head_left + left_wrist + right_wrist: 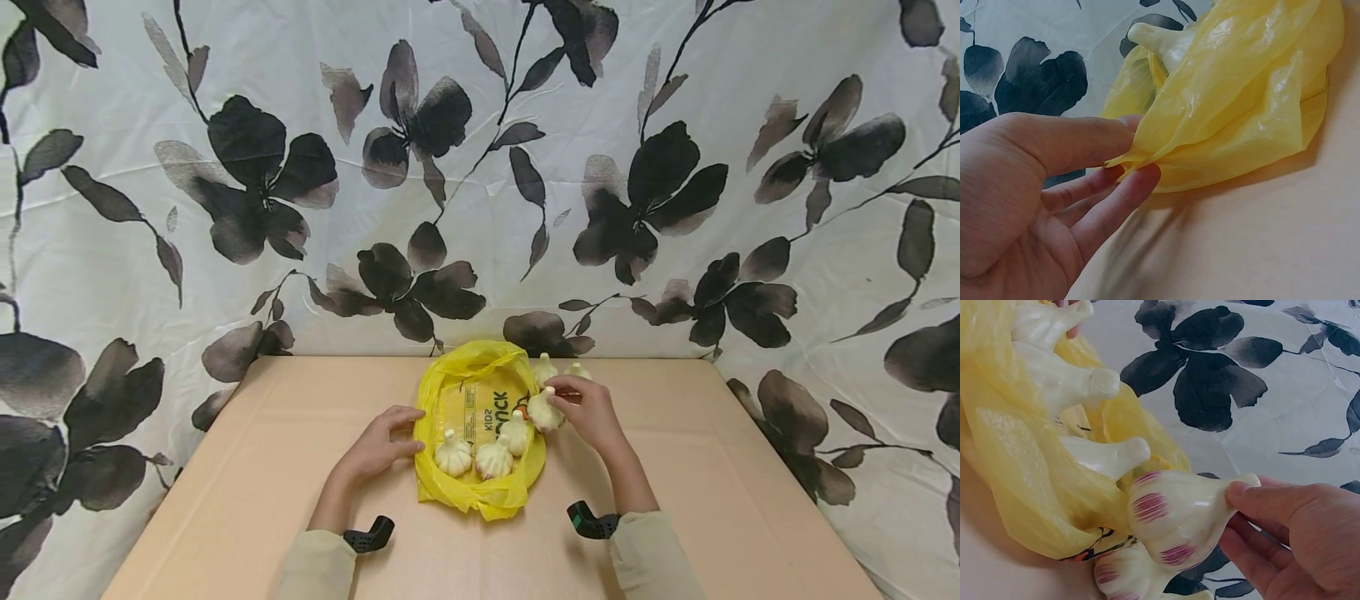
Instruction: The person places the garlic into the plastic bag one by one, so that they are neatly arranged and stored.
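A yellow plastic bag point(480, 500) lies on the table with its mouth spread wide and printed letters showing inside. Three garlic bulbs point(453, 454) rest in it. At the bag's left rim, my left hand point(381, 442) pinches the thin plastic between thumb and fingers, as the left wrist view point(1072, 181) shows. My right hand point(588, 408) grips another garlic bulb point(1179, 515) by its stem, at the bag's right rim. That bulb is white with purple streaks. Two more bulbs point(545, 367) sit behind the right hand, partly hidden, outside the bag.
The beige table point(300, 417) extends to both sides of the bag. A white cloth with dark flowers point(525, 208) hangs behind its far edge. Black camera mounts point(369, 535) sit on both wrists, near the tabletop.
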The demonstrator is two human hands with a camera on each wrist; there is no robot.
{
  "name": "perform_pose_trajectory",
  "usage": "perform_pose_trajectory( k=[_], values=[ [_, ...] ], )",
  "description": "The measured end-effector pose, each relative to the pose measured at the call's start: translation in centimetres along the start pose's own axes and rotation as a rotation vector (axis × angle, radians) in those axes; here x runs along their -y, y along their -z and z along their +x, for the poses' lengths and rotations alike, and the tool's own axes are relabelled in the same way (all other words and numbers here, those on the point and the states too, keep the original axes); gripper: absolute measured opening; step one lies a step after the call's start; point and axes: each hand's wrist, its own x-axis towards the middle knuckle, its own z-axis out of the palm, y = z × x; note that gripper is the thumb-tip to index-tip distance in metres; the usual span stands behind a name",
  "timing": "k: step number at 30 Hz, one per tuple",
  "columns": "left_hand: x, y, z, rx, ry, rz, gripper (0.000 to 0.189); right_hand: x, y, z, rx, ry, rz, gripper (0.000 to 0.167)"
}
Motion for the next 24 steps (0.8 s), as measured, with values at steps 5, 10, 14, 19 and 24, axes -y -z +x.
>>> perform_pose_trajectory(
  k=[5, 10, 14, 19, 24],
  values=[
    [0.0, 0.2, -0.3, 0.011, -0.013, 0.002, 0.054, 0.5, -0.2, -0.2, -0.009, -0.009, -0.015, 0.024],
    [0.1, 0.5, -0.6, 0.022, -0.015, 0.004, 0.055, 1.0, -0.5, -0.4, -0.018, -0.016, -0.031, 0.025],
    [-0.1, 0.8, -1.1, 0.037, -0.02, 0.008, 0.054, 1.7, -0.9, -0.9, -0.028, -0.023, -0.022, 0.025],
    [-0.1, 1.3, -1.7, 0.055, -0.015, 0.011, 0.054, 2.6, -1.4, -1.4, -0.039, -0.049, -0.004, 0.024],
    [-0.2, 1.7, -2.3, 0.077, -0.018, -0.001, 0.053, 3.5, -1.9, -2.0, -0.059, -0.066, -0.022, 0.025]
  ],
)
